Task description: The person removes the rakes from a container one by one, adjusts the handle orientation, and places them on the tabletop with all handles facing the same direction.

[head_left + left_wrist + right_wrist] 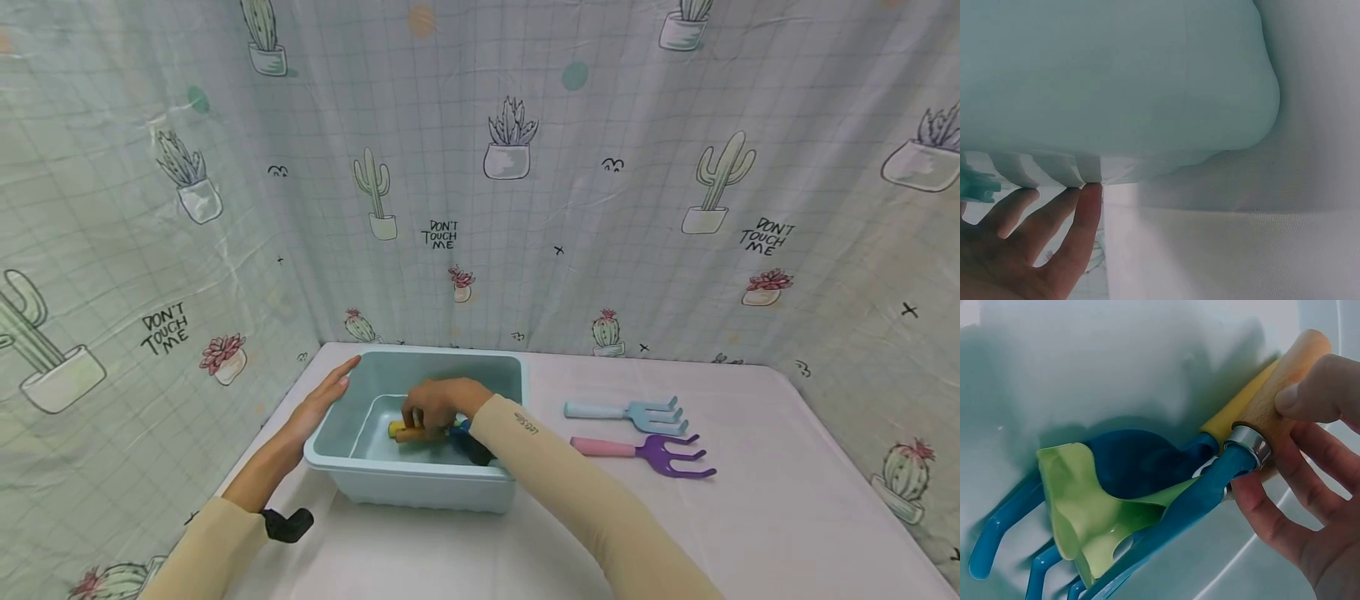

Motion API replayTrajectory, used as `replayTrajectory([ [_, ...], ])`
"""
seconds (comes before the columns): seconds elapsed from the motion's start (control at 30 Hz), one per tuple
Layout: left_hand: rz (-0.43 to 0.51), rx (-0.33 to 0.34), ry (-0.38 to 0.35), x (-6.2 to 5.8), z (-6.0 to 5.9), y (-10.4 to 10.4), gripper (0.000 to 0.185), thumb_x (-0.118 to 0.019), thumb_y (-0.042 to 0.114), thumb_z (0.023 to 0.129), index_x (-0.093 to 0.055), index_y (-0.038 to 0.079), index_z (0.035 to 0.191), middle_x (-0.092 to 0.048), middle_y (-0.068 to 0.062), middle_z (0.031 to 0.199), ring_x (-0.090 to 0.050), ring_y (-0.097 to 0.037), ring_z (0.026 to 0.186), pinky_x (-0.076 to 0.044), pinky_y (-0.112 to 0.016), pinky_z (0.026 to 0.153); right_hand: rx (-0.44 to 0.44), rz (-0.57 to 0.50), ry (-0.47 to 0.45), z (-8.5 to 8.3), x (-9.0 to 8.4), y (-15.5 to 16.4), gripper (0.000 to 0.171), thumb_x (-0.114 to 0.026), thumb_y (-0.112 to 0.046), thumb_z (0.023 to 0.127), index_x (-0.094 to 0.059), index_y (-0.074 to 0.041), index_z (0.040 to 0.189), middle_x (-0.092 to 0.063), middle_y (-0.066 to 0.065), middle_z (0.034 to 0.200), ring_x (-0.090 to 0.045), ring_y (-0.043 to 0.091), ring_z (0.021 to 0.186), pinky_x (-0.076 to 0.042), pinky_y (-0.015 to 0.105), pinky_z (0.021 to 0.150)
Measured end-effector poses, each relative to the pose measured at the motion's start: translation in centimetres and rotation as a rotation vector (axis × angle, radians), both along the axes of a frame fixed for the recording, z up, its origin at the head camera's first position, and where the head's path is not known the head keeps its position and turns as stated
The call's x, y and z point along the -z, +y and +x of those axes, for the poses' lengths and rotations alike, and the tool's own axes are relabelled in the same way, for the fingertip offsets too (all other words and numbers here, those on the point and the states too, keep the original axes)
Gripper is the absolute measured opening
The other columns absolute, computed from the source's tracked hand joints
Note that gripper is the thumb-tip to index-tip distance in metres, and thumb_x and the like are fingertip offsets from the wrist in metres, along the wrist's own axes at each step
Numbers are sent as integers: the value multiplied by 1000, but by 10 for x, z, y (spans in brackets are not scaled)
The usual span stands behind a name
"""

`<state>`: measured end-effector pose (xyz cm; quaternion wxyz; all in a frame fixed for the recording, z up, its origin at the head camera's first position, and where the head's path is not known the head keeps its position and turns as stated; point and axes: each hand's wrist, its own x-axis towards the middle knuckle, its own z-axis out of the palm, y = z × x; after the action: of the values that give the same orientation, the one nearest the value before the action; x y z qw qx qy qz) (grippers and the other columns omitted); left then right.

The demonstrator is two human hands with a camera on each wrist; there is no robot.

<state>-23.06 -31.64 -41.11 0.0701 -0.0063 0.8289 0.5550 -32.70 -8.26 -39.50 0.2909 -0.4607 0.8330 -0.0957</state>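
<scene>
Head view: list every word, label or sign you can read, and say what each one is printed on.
"DON'T TOUCH ME": printed on the cactus-pattern curtain, readable three times: centre, right and left.
Small dark mark on the right sleeve: too small to read.
Blue tub, light blue hand rake and purple hand rake: no lettering visible.
Wrist views: no text.

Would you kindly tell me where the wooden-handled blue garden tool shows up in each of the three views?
Head: the wooden-handled blue garden tool lies inside the pale blue plastic tub, at picture centre, held by the right hand.
Left wrist: not in it; only the tub's outer wall and the left hand under its rim.
Right wrist: upper right, wooden handle in the right hand's grip.
Shared landmark: the tub.
</scene>
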Motion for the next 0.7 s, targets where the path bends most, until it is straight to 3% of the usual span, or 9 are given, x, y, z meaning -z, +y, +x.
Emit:
replayTrajectory([
  [0.2, -7, 1, 1, 0, 0, 0, 61, -25, 54, 111, -8, 37, 167, -2, -9, 176, -10, -46, 160, -25, -69, 122, -1, -37, -36, -4, -1, -1, 32, -73, -4, 93, -68, -17, 121, -66, 0, 112, -63, 14, 86, -57, 25, 69],
  [0.7, 10, 17, 2, -2, 1, -1, 60, -25, 51, 112, -8, 35, 167, -2, -11, 176, -11, -47, 160, -26, -69, 122, -39, -89, -15, -7, -5, -1, 37, -66, -4, 93, -69, -18, 127, -66, 0, 111, -60, 13, 85, -53, 22, 67],
])
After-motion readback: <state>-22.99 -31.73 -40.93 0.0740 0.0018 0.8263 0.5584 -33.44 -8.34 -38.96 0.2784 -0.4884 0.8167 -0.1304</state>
